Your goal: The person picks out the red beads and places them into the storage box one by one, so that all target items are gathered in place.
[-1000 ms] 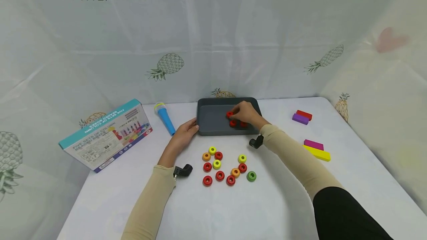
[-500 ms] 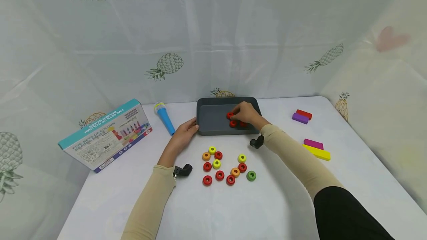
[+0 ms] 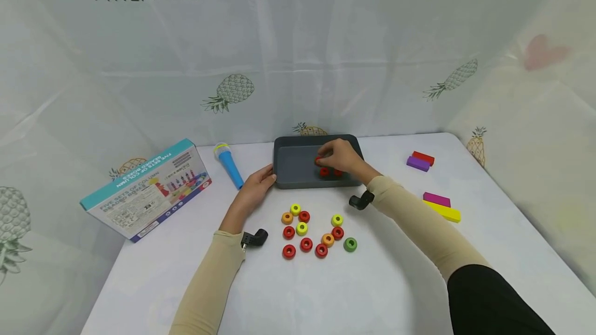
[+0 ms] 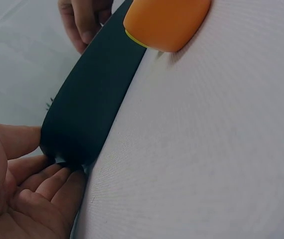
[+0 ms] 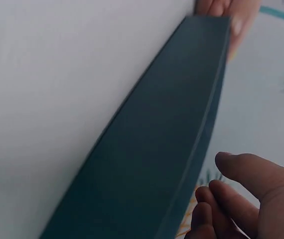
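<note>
A dark grey tray [image 3: 298,162] lies at the back of the table. My left hand [image 3: 255,188] grips its left edge; in the left wrist view the thumb of that left hand [image 4: 32,191] meets the tray corner from one side and the fingers from the other. Over the tray's right half is my right hand [image 3: 343,158], its fingertips by a red bead [image 3: 318,161]. Two more red beads, one a red ring [image 3: 324,171], sit below it in the tray. The right wrist view shows my right hand [image 5: 246,194] with thumb and fingers apart, nothing seen between them.
Several ring beads in red, yellow and orange, plus a green bead [image 3: 350,244], lie in front of the tray. A blue toy microphone [image 3: 230,167] and a printed box [image 3: 149,190] are on the left. Purple [image 3: 418,164] and yellow blocks [image 3: 444,212] with others lie right.
My right hand has lifted slightly and its fingers have loosened from the red bead in the tray. The left hand keeps its place on the tray edge.
</note>
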The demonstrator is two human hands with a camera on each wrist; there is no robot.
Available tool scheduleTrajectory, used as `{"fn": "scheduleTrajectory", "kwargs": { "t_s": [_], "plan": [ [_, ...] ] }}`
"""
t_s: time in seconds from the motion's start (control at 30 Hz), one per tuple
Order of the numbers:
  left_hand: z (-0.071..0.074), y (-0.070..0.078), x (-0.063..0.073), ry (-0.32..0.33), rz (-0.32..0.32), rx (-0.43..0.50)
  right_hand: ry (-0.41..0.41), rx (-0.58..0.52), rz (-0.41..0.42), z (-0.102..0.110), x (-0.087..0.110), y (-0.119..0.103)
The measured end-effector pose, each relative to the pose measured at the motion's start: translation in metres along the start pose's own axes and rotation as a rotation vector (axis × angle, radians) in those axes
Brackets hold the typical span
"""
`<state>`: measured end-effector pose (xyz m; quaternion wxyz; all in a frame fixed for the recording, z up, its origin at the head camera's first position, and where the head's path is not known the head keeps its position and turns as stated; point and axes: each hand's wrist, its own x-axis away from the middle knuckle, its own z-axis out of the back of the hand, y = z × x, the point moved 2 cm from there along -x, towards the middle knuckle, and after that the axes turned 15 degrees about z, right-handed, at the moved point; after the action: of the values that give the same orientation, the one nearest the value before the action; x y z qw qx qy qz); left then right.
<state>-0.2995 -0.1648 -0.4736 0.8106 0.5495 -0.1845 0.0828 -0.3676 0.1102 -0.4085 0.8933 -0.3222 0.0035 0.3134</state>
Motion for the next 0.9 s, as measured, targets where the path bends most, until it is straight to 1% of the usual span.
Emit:
{"fn": "scheduleTrajectory", "kwargs": {
  "t_s": [0.23, 0.4, 0.57, 0.67, 0.77, 0.9],
  "plan": [
    [0.002, -0.002, -0.002, 0.01, 0.004, -0.01, -0.013, -0.029, 0.081, -0.004, 0.015, -0.026],
    [0.002, -0.002, -0.001, 0.009, 0.003, -0.004, -0.049, -0.059, 0.163, -0.008, 0.028, -0.041],
    [0.002, -0.002, -0.001, -0.001, -0.002, -0.002, -0.1, -0.077, 0.216, -0.017, 0.039, -0.053],
    [0.003, -0.002, -0.001, 0.002, -0.011, 0.004, -0.124, -0.105, 0.246, -0.023, 0.045, -0.06],
    [0.003, -0.001, -0.001, 0.005, -0.015, 0.012, -0.16, -0.122, 0.256, -0.031, 0.052, -0.063],
    [0.001, -0.001, -0.001, -0.008, -0.002, 0.008, -0.218, -0.115, 0.243, -0.042, 0.06, -0.064]
  ]
}}
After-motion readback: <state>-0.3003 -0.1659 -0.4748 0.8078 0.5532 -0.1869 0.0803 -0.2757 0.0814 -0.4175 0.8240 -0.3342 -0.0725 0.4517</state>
